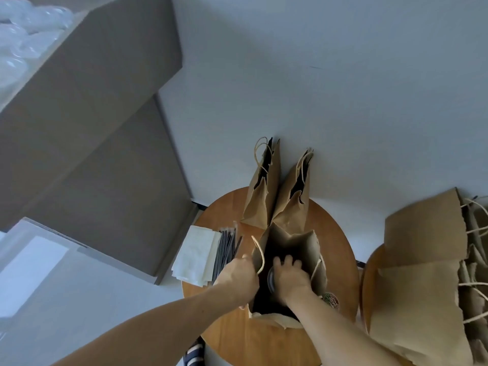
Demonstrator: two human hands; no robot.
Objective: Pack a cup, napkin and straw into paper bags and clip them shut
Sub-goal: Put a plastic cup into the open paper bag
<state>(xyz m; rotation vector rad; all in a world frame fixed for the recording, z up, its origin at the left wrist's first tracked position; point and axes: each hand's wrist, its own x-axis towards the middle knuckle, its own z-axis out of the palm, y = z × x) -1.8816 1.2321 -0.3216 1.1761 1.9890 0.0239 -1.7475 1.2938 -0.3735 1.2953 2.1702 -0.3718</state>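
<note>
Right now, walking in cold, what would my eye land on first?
The open paper bag at the middle of the round wooden table: the left hand grips its rim while the right hand reaches inside, onto what looks like a cup. Next, two standing paper bags behind it against the wall, and white napkins beside black straws to its left.
</note>
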